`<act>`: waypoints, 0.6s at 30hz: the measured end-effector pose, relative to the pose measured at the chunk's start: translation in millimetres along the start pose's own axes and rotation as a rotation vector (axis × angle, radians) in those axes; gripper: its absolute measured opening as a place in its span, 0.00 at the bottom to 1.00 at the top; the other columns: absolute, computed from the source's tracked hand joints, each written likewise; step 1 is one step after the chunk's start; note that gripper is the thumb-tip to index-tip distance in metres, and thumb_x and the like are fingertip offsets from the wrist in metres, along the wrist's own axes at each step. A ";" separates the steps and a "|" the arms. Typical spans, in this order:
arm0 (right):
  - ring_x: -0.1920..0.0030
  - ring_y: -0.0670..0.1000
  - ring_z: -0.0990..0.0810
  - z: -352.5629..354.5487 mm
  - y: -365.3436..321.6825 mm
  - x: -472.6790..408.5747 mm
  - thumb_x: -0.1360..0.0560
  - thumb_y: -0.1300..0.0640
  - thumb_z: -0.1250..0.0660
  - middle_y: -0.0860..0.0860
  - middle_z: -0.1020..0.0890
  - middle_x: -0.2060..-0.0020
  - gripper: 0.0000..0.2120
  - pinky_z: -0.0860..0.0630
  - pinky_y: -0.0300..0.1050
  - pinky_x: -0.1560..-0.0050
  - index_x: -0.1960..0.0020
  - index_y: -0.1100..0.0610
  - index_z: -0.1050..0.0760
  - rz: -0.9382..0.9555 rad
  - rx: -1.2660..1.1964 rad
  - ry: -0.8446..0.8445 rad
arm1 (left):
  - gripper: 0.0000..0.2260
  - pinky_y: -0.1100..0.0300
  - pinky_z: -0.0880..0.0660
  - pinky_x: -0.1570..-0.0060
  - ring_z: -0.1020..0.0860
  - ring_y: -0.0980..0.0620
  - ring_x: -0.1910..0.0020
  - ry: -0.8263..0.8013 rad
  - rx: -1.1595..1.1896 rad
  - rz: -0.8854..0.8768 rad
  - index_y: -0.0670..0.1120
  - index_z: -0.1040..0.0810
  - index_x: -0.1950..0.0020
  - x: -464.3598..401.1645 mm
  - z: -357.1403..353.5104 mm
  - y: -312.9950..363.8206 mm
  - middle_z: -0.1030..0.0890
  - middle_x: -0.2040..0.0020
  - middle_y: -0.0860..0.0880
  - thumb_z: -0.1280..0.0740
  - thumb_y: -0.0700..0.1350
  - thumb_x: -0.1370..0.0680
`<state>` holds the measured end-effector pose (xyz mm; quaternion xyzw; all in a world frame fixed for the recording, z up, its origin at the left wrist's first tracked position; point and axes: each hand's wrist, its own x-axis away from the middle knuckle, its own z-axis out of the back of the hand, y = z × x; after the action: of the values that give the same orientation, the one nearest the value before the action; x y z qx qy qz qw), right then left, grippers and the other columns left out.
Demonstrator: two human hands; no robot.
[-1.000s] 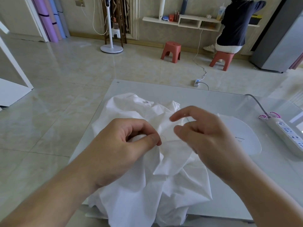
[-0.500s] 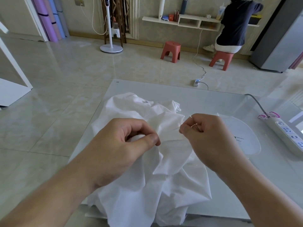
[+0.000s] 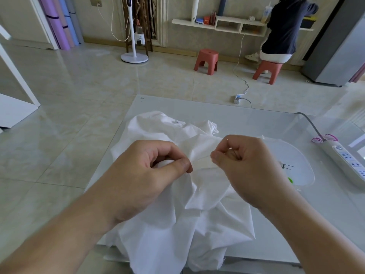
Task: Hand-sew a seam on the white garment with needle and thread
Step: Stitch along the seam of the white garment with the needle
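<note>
The white garment (image 3: 177,224) lies crumpled on the glass table (image 3: 246,119) and hangs over its near edge. My left hand (image 3: 142,175) pinches a fold of the cloth between thumb and curled fingers. My right hand (image 3: 243,165) is curled just to the right of it, above the cloth, and pinches a thin needle (image 3: 226,139) whose tip pokes up past the knuckles. A faint thread runs from the cloth toward the right hand's fingers.
A white power strip (image 3: 347,161) with a grey cable lies at the table's right edge. A clear plastic piece (image 3: 300,167) with small items sits behind my right hand. On the floor beyond are two red stools (image 3: 206,61), a fan stand, and a seated person (image 3: 284,28).
My right hand went from spread fingers to a closed pinch on the needle and drew slightly right and down. My left hand kept its hold on the fold.
</note>
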<state>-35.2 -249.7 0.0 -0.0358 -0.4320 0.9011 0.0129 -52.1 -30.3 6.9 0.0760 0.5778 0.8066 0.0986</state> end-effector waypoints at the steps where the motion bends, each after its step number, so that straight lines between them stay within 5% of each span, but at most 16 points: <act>1: 0.76 0.46 0.38 0.3 3.2 -2.1 0.21 0.56 0.28 0.45 0.35 0.78 0.12 0.37 0.39 0.72 0.63 0.55 0.22 -0.023 0.062 0.022 | 0.09 0.58 0.27 0.54 0.19 0.49 0.60 -0.005 -0.005 0.000 0.55 0.12 0.54 0.1 0.1 -0.4 0.14 0.56 0.45 0.28 0.58 0.25; 3: 0.76 0.47 0.37 2.3 4.2 -1.7 0.21 0.54 0.29 0.45 0.34 0.78 0.09 0.36 0.41 0.73 0.60 0.53 0.21 -0.031 0.089 0.039 | 0.09 0.57 0.26 0.53 0.18 0.45 0.56 -0.007 -0.001 0.002 0.55 0.12 0.54 0.1 0.1 -0.6 0.13 0.55 0.45 0.28 0.58 0.24; 7: 0.74 0.49 0.39 8.0 -15.8 11.8 0.20 0.57 0.29 0.50 0.34 0.75 0.04 0.39 0.39 0.73 0.51 0.49 0.17 0.103 -0.199 -0.219 | 0.07 0.70 0.29 0.59 0.21 0.60 0.63 -0.004 0.012 0.002 0.54 0.12 0.56 0.0 0.1 0.3 0.14 0.61 0.52 0.28 0.50 0.20; 9: 0.73 0.48 0.38 3.5 -19.6 16.8 0.20 0.56 0.28 0.49 0.35 0.74 0.06 0.39 0.40 0.71 0.55 0.50 0.16 0.179 -0.180 -0.318 | 0.07 0.69 0.29 0.60 0.22 0.60 0.64 -0.013 0.016 -0.002 0.54 0.12 0.55 0.0 0.0 0.1 0.16 0.63 0.54 0.27 0.50 0.19; 18: 0.75 0.45 0.38 0.5 -8.6 7.6 0.21 0.62 0.30 0.44 0.36 0.78 0.12 0.37 0.32 0.73 0.63 0.57 0.21 0.104 -0.035 -0.159 | 0.08 0.69 0.30 0.61 0.24 0.61 0.66 0.014 0.011 -0.003 0.54 0.12 0.57 -0.8 0.1 -2.0 0.18 0.66 0.54 0.26 0.54 0.20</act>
<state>-42.9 -244.3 6.6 0.0134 -0.4447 0.8929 -0.0687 -51.2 -29.7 5.1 0.0698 0.5830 0.8038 0.0954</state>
